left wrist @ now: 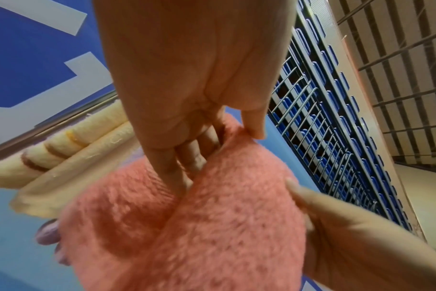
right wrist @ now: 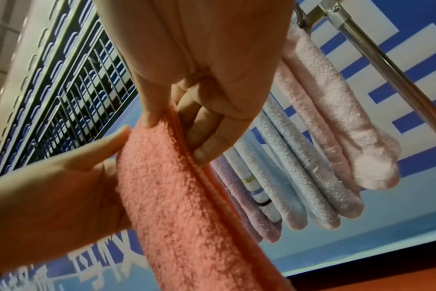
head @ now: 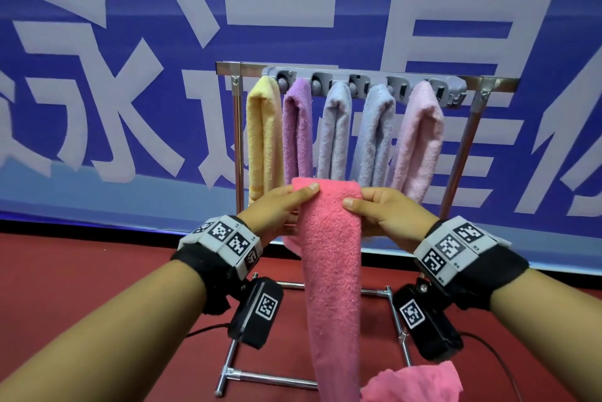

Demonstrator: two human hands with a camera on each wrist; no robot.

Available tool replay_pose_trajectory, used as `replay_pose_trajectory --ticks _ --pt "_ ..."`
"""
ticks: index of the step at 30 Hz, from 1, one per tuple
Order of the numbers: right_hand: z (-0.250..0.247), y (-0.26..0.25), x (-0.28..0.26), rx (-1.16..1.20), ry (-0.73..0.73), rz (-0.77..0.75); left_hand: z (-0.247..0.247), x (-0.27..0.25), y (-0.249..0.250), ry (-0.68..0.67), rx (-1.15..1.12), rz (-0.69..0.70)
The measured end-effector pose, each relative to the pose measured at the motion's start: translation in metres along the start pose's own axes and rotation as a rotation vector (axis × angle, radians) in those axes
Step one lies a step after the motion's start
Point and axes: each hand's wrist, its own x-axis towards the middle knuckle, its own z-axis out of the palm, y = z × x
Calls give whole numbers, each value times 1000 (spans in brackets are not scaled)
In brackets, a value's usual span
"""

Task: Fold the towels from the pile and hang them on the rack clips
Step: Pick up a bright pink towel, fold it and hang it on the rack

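Under left wrist, fingers [left wrist: 179, 173] inside pink towel [left wrist: 187, 226] fold

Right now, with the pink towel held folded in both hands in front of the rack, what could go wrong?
1. Both hands, left hand and right hand, only pinch the top of the pink towel; the long fold could slip open.
2. Five towels already hang on the clip bar; only the far right clip looks free, so it may crowd the pale pink towel.
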Motion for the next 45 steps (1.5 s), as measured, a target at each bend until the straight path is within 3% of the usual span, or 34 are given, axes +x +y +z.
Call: replay_pose_trajectory --ticks 5,14,22,27,34,45 --pt "1 -12 5 40 29 -9 1 -11 -25 -106 -16 -27" --pt "-13 -7 5 15 134 48 11 -8 -23 -105 8 94" --pt "-15 7 -5 111 7 96 17 -2 -2 -108 -22 130" --pt "-12 20 -6 29 -39 148 7 5 2 -63 -21 84" --pt "-2 13 -3 28 -4 33 -3 9 -1 -1 -13 8" --pt "1 -2 1 78 96 -59 3 -5 -35 -91 -38 14"
